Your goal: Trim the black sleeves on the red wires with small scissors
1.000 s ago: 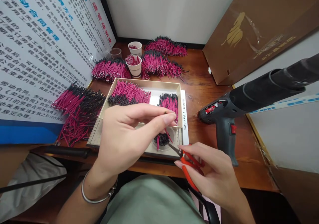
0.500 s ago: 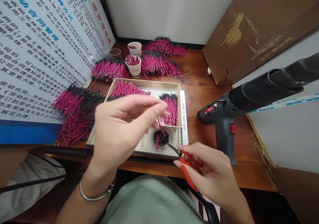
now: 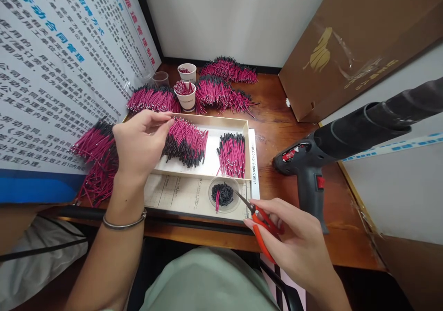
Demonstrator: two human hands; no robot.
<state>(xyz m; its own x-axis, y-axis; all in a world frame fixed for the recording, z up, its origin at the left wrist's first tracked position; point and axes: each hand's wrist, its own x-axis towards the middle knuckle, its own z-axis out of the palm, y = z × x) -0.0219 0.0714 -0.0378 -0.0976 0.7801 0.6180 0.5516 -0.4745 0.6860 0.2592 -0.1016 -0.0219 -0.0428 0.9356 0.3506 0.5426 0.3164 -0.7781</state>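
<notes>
A wooden desk seen from above. One shallow tray [image 3: 247, 131] holds two heaps of short pink wires with black ends: a larger heap [image 3: 188, 140] on its left and a smaller heap [image 3: 232, 153] on its right. Four more heaps lie loose on the desk, one at the left edge [image 3: 95, 147] and three at the back [image 3: 221, 92]. Two white paper cups [image 3: 187, 99] and one clear cup [image 3: 161, 78] stand among them. One round dish [image 3: 224, 194] of black scraps sits just in front of the tray. One heat gun [image 3: 311, 156] stands to the right.

The left hand [image 3: 140, 140] reaches forward, palm down, with thumb and forefinger pinched together at the far end of the larger heap; whether a wire is between them cannot be told. The right hand [image 3: 294, 239] rests near the body, its fingers curled around one pair of red-handled snips [image 3: 259, 221], whose tip points at the dish rim.
</notes>
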